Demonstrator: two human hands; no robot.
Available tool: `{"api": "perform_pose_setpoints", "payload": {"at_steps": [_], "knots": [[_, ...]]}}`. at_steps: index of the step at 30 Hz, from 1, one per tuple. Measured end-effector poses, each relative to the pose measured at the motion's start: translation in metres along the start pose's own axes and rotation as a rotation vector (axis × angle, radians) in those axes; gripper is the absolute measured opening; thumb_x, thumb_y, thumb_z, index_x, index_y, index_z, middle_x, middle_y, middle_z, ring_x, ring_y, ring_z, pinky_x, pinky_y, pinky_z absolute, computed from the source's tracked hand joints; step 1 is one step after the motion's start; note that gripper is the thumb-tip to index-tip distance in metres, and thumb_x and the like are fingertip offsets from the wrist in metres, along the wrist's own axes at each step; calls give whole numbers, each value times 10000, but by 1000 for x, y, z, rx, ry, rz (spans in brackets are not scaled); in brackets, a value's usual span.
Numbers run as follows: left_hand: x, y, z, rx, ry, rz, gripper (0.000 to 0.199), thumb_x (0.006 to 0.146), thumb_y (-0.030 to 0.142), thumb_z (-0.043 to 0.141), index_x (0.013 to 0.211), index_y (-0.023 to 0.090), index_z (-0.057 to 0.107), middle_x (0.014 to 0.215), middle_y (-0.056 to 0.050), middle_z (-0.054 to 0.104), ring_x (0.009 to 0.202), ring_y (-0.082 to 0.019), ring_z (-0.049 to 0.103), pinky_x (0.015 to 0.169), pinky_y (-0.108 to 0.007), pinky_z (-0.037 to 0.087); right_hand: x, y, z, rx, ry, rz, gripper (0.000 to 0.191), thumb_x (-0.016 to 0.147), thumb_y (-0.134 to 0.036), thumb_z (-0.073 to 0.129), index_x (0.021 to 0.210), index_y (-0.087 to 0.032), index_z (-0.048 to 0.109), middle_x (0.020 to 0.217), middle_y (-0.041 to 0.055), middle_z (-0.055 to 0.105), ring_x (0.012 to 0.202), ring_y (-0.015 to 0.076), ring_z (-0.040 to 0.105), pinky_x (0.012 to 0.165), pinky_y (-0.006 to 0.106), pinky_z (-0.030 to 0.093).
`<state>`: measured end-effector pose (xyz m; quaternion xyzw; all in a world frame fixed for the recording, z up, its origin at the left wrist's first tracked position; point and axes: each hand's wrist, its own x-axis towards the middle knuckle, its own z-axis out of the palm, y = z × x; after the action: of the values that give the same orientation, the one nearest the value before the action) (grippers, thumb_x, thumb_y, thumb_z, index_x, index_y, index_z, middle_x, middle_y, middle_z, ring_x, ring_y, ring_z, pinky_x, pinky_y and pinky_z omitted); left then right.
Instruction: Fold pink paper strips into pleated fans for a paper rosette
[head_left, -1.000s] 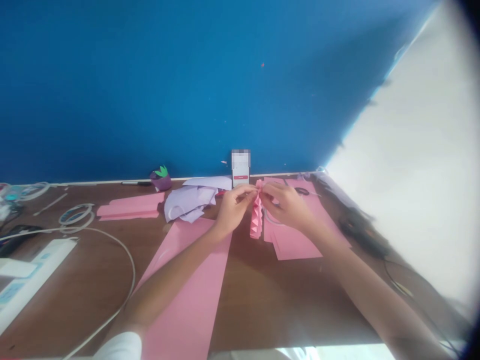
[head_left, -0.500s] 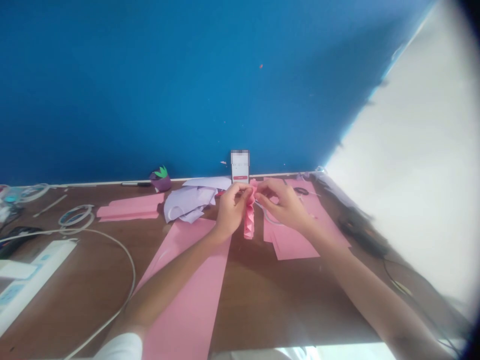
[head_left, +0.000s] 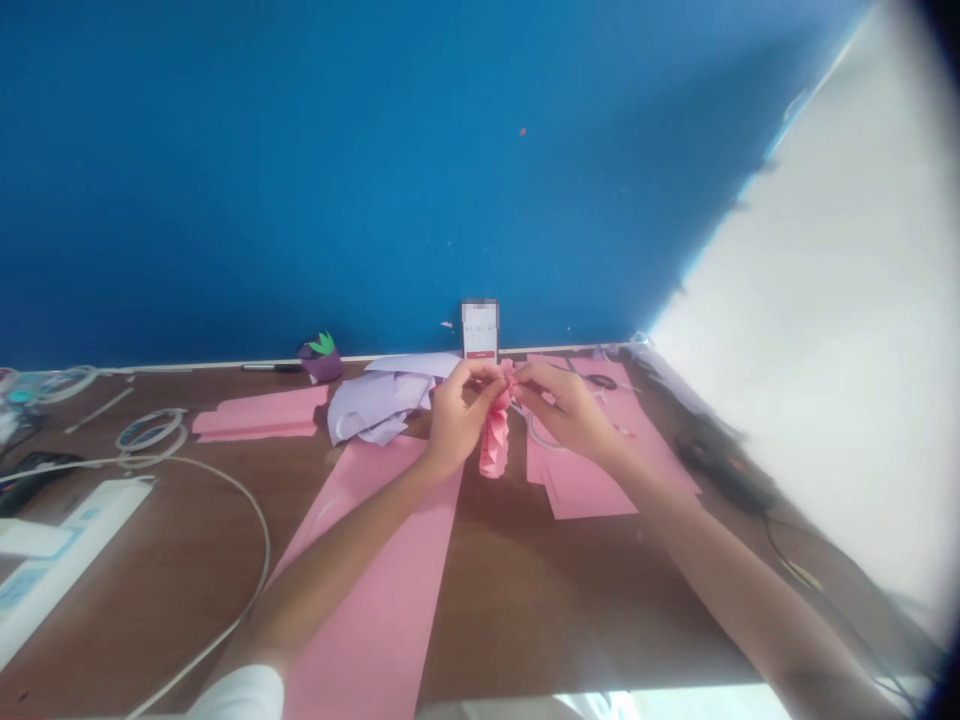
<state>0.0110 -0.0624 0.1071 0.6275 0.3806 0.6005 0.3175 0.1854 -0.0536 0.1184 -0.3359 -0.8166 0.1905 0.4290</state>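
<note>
A narrow strip of pleated pink paper point(head_left: 493, 442) hangs between my hands, its lower end above the brown table. My left hand point(head_left: 461, 412) pinches its upper part between thumb and fingers. At the same upper end, my right hand point(head_left: 564, 405) is closed with thumb and fingertips on the paper. The fingertips of both hands nearly meet there and partly hide the strip's top. Beneath my left forearm lies a large pink sheet point(head_left: 375, 600). More pink sheets point(head_left: 589, 490) lie under and beyond my right hand, with scissors point(head_left: 602, 382) on them.
A phone point(head_left: 480, 330) leans against the blue wall. Crumpled lilac paper point(head_left: 382, 400), folded pink paper point(head_left: 262, 412), a small purple paper pot point(head_left: 321, 362), tape rolls point(head_left: 152, 432) and a white power strip point(head_left: 71, 560) with a looping cable lie leftward. A dark object point(head_left: 724, 475) sits at right.
The pleated strip's lower end has swung slightly left and turned, showing more of its folds. Both hands stay in nearly the same place, fingers shifting a little at the top.
</note>
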Motion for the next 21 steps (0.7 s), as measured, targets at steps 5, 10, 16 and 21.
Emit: {"api": "perform_pose_setpoints", "payload": {"at_steps": [5, 10, 16, 21], "knots": [[0, -2, 0, -85, -33, -27, 177, 855, 404, 663, 910, 236, 644, 882, -31, 690, 774, -143, 658, 701, -292, 528, 1, 2, -1, 46, -16, 10, 164, 977, -293, 497, 903, -218, 623, 838, 22, 657, 746, 147, 584, 664, 281, 434], [1, -3, -1, -62, -56, 24, 146, 860, 375, 664, 897, 234, 671, 908, -31, 688, 842, -150, 657, 785, -306, 522, 1, -3, 0, -47, 55, -11, 149, 951, -250, 519, 865, -208, 633, 781, 15, 660, 702, 141, 587, 632, 278, 423], [3, -7, -3, 6, -108, 120, 135, 891, 344, 625, 915, 244, 713, 945, -55, 678, 923, -185, 640, 835, -349, 513, 1, -1, 3, -75, 166, -5, 124, 937, -241, 536, 903, -207, 650, 775, 14, 671, 673, 136, 588, 612, 274, 433], [3, -11, -5, 90, -100, 192, 139, 911, 293, 597, 941, 234, 719, 942, -55, 680, 899, -172, 645, 802, -322, 517, 1, 2, 5, -67, 150, -5, 103, 927, -219, 550, 942, -213, 651, 796, 13, 681, 688, 135, 605, 631, 268, 460]]}}
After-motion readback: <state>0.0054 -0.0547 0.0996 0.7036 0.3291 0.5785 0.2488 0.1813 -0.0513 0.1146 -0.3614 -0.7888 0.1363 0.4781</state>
